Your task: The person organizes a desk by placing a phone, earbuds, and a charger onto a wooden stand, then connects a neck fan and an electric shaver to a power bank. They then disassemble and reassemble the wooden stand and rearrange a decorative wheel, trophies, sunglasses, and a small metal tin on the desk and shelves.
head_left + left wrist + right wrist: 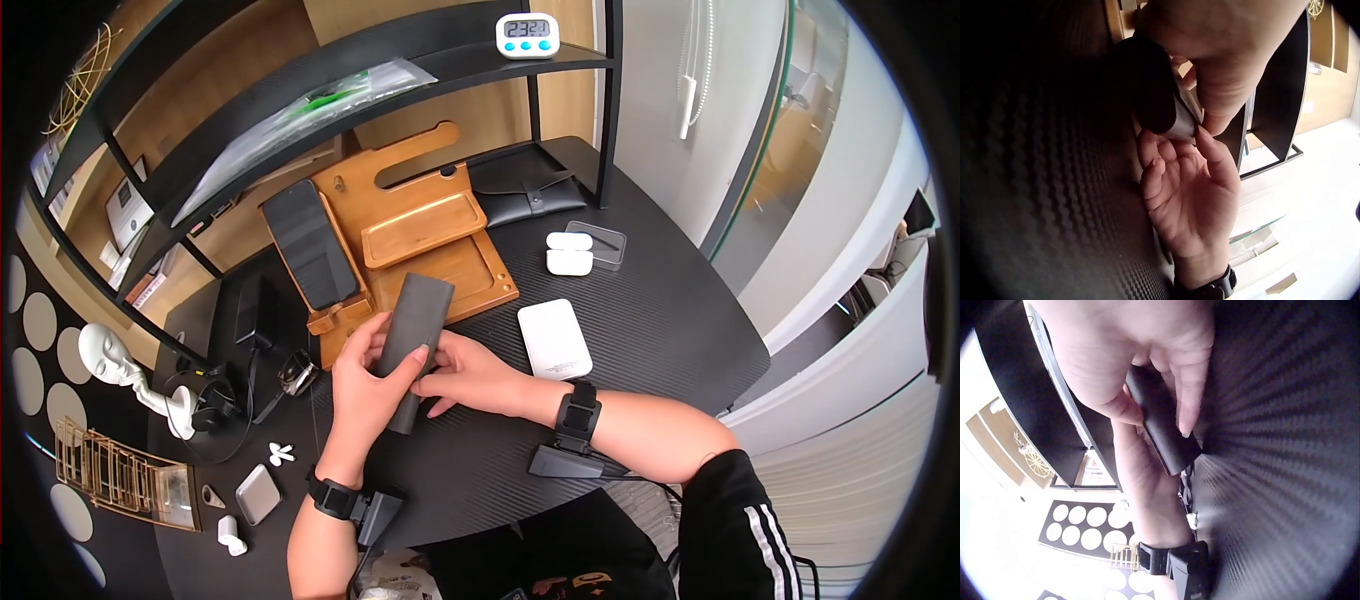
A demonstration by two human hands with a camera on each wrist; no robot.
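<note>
A slim, dark grey glasses case [418, 310] is held between both hands above the black desk, tilted with its top end near the wooden stand [495, 275]. My left hand [362, 390] grips its left side, thumb lying across the front. From the right, my right hand [470, 375] pinches the lower part with thumb and fingers. In the left wrist view, a flap edge of the case [1185, 122] shows between thumb and fingers. The right wrist view shows the smooth face of the case [1163, 422], its lower end pointing down.
A black phone [315, 245] leans on the stand. To the right lie a white power bank [555, 340], a white earbuds case [569, 258] and a black pouch [530, 195]. A watch [297, 372], loose earbuds [281, 454] and a white head-shaped holder [110, 360] are left. A shelf with a timer [527, 36] overhangs the back.
</note>
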